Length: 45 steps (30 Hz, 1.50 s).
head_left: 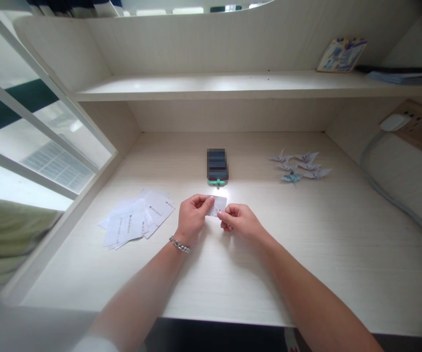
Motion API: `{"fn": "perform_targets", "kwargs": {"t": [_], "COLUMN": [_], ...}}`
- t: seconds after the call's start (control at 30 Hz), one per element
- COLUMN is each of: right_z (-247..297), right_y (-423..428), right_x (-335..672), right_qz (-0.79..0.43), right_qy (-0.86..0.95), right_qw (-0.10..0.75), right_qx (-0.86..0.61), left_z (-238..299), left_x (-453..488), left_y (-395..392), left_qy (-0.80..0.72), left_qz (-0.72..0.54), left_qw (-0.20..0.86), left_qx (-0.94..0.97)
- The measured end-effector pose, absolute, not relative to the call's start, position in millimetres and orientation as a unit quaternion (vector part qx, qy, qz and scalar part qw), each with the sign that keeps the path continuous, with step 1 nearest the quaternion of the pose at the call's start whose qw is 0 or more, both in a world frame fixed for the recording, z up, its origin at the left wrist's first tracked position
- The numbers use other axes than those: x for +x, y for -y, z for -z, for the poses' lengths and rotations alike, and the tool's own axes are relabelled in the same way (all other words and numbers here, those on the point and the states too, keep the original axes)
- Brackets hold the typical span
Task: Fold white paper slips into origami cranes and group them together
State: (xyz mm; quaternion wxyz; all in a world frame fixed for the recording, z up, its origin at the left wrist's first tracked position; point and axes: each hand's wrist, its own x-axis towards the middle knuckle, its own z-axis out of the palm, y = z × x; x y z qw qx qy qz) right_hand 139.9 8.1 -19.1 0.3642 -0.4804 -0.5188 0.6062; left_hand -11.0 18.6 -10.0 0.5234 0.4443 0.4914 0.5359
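Note:
A small white piece of paper (219,204) is pinched between both my hands just above the pale wooden desk (306,254). My left hand (192,218), with a silver chain bracelet on the wrist, grips its left edge with fingers closed. My right hand (239,222) pinches its lower right edge. A loose pile of white printed paper slips (136,221) lies on the desk to the left of my left hand. Several folded paper cranes (301,166) lie at the back right.
A dark phone on a teal stand (217,167) sits just behind my hands. A shelf (233,85) runs above the desk with a booklet (341,54) at its right. A wall socket with a white plug and cable (394,123) is at the right.

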Motion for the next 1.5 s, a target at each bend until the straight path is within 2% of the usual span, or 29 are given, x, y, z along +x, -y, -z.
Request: {"fn": "perform_targets", "kwargs": {"t": [0.63,1.0,1.23,1.5], "right_z": [16.6,17.1,21.5,21.1], "right_y": [-11.4,-12.2,-13.8,-12.5], "right_x": [142.6,142.6,143.7,142.5], "right_qz": [-0.584,-0.555,-0.592,-0.555], "right_qy": [0.428,0.432,0.465,0.464], "right_qw": [0.501,0.528,0.460,0.505], "right_qx": [-0.475,-0.475,-0.471,-0.472], "left_z": [4.7,8.1,11.7,13.2], "left_x": [-8.4,-8.5,-9.7,-8.2], "left_y": [-16.5,-16.6,-18.1,-18.2], "left_qy": [-0.481,-0.463,-0.482,-0.484], "left_qz": [-0.518,-0.504,-0.509,-0.503], "left_qw": [0.546,0.570,0.562,0.559], "left_qx": [0.449,0.454,0.439,0.448]}}
